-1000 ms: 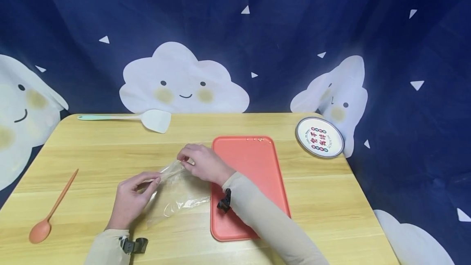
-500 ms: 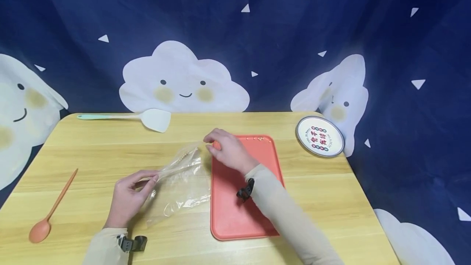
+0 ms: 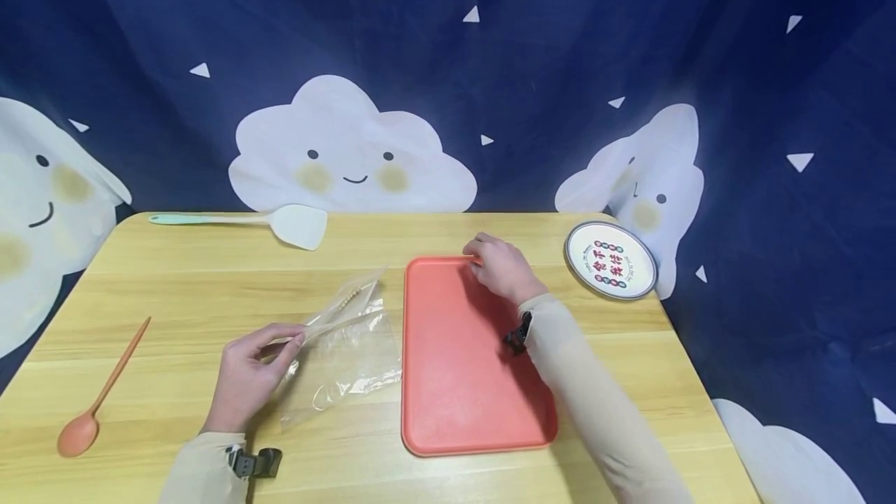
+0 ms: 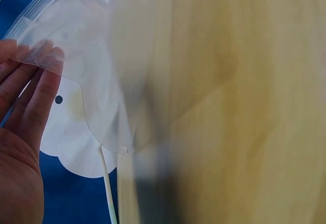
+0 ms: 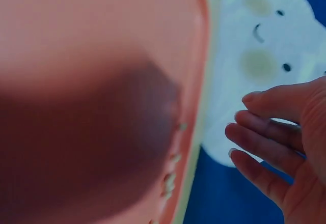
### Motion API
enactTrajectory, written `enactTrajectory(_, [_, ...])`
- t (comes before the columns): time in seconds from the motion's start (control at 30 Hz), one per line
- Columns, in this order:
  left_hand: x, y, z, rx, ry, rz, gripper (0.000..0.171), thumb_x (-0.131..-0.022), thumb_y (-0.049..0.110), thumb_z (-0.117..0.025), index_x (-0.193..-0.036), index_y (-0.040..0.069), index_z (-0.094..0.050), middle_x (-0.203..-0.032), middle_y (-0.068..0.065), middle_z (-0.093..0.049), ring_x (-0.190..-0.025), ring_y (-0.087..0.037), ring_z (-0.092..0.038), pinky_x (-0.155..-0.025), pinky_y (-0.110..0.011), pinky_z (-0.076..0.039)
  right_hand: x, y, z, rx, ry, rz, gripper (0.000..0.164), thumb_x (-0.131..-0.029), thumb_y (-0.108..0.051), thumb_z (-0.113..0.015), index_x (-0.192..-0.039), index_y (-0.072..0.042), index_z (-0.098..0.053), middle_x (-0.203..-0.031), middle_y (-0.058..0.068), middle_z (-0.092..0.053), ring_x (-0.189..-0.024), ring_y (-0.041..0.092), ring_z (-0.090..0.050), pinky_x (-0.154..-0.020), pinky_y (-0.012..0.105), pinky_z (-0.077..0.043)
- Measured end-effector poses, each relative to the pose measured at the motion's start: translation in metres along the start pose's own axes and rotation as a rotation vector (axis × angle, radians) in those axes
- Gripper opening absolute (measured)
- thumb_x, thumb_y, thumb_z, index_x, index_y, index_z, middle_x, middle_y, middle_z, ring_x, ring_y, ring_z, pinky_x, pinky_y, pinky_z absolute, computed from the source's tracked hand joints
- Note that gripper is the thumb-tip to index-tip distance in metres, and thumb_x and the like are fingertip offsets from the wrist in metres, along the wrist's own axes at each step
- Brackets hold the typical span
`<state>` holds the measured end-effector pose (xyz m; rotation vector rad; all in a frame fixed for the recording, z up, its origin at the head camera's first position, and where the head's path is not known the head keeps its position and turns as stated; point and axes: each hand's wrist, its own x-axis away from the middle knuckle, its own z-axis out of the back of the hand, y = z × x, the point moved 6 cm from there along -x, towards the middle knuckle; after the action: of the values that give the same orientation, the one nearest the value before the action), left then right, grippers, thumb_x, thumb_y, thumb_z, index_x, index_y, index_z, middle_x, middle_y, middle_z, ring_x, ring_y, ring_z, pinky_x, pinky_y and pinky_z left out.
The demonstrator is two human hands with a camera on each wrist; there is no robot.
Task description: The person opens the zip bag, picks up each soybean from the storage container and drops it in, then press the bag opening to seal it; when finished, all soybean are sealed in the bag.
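Observation:
My left hand [image 3: 252, 372] pinches the edge of a clear zip bag [image 3: 357, 348] between thumb and fingers, and the bag spreads out to the right over the table. A short row of small pale kernels or beans [image 3: 348, 297] shows inside the bag. In the left wrist view the bag [image 4: 86, 56] hangs across the fingers. My right hand [image 3: 504, 267] is over the far edge of a coral-red tray [image 3: 469, 379], fingers loosely bent with nothing between them. Several similar pale pieces [image 5: 169, 182] lie along the tray's far rim in the right wrist view.
A white spatula [image 3: 297, 225] with a mint handle lies at the table's back left. An orange spoon [image 3: 78, 434] is at the left, and an oval plate [image 3: 610, 260] with printed characters sits at the back right. Behind the table [image 3: 616, 403] hangs a blue cloud-patterned curtain [image 3: 518, 76].
My right hand let go of the bag's edge and moved right, across to the tray's far edge. The left hand keeps its pinch on the bag and stays in place.

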<state>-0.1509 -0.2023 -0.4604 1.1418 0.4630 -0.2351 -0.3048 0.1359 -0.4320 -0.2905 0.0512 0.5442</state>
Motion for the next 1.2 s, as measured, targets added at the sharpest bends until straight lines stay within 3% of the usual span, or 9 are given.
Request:
enactTrajectory(0.3, [-0.004, 0.023, -0.002, 0.006, 0.009, -0.007, 0.022, -0.073, -0.026, -0.069, -0.086, -0.009, -0.071, -0.088, -0.024, -0.069, -0.085, 0.005, -0.064, -0.074, -0.014, -0.057, -0.003, 0.018, -0.018, 0.094, -0.092, -0.006, 0.013, -0.09, -0.009, -0.068, -0.102, -0.01, -0.074, -0.095, 0.003, -0.064, -0.089, 0.025, -0.064, -0.078, 0.04, -0.057])
enactTrajectory(0.5, [-0.001, 0.005, -0.003, -0.034, -0.016, -0.022, 0.023, -0.075, -0.025, -0.069, -0.088, -0.007, -0.072, -0.09, -0.022, -0.07, -0.085, 0.005, -0.064, -0.075, -0.015, -0.056, -0.009, 0.017, -0.028, 0.152, -0.134, 0.0, 0.015, -0.091, -0.008, -0.064, -0.103, -0.01, -0.073, -0.097, 0.004, -0.063, -0.09, 0.025, -0.064, -0.08, 0.04, -0.058])
enactTrajectory(0.67, [0.0, 0.0, -0.002, -0.009, -0.003, -0.021, 0.024, -0.074, -0.025, -0.07, -0.088, -0.005, -0.072, -0.09, -0.022, -0.07, -0.084, 0.003, -0.065, -0.074, -0.014, -0.056, -0.011, 0.017, -0.035, 0.175, -0.169, -0.016, 0.015, -0.092, -0.005, -0.063, -0.102, -0.009, -0.073, -0.094, 0.006, -0.06, -0.09, 0.025, -0.062, -0.078, 0.04, -0.058])
enactTrajectory(0.73, [0.001, -0.001, -0.002, -0.002, 0.005, -0.009, 0.024, -0.073, -0.024, -0.071, -0.087, -0.005, -0.073, -0.09, -0.023, -0.07, -0.083, 0.003, -0.065, -0.074, -0.014, -0.056, -0.012, 0.017, -0.037, 0.174, -0.175, -0.023, 0.014, -0.091, -0.004, -0.064, -0.101, -0.009, -0.073, -0.093, 0.006, -0.059, -0.09, 0.025, -0.062, -0.078, 0.039, -0.058])
enactTrajectory(0.97, [-0.004, 0.027, -0.004, 0.002, 0.015, -0.021, 0.022, -0.073, -0.027, -0.069, -0.086, -0.009, -0.071, -0.088, -0.025, -0.069, -0.083, 0.004, -0.064, -0.075, -0.014, -0.056, -0.011, 0.02, -0.037, 0.134, -0.178, -0.004, 0.01, -0.088, -0.001, -0.066, -0.095, -0.007, -0.07, -0.089, 0.006, -0.059, -0.088, 0.026, -0.061, -0.079, 0.037, -0.056])
enactTrajectory(1.1, [-0.003, 0.013, -0.004, -0.015, 0.015, -0.006, 0.023, -0.073, -0.026, -0.07, -0.087, -0.007, -0.072, -0.089, -0.023, -0.07, -0.083, 0.005, -0.064, -0.075, -0.013, -0.056, -0.011, 0.022, -0.038, 0.125, -0.193, -0.008, 0.009, -0.089, -0.002, -0.066, -0.096, -0.007, -0.068, -0.091, 0.006, -0.06, -0.089, 0.026, -0.062, -0.078, 0.037, -0.056])
enactTrajectory(1.2, [-0.002, 0.011, -0.004, -0.018, 0.018, 0.004, 0.023, -0.073, -0.025, -0.07, -0.087, -0.007, -0.072, -0.089, -0.022, -0.07, -0.084, 0.005, -0.064, -0.075, -0.013, -0.056, -0.01, 0.024, -0.036, 0.084, -0.179, -0.02, 0.007, -0.09, -0.004, -0.065, -0.095, -0.008, -0.067, -0.09, 0.005, -0.061, -0.086, 0.025, -0.062, -0.076, 0.036, -0.056])
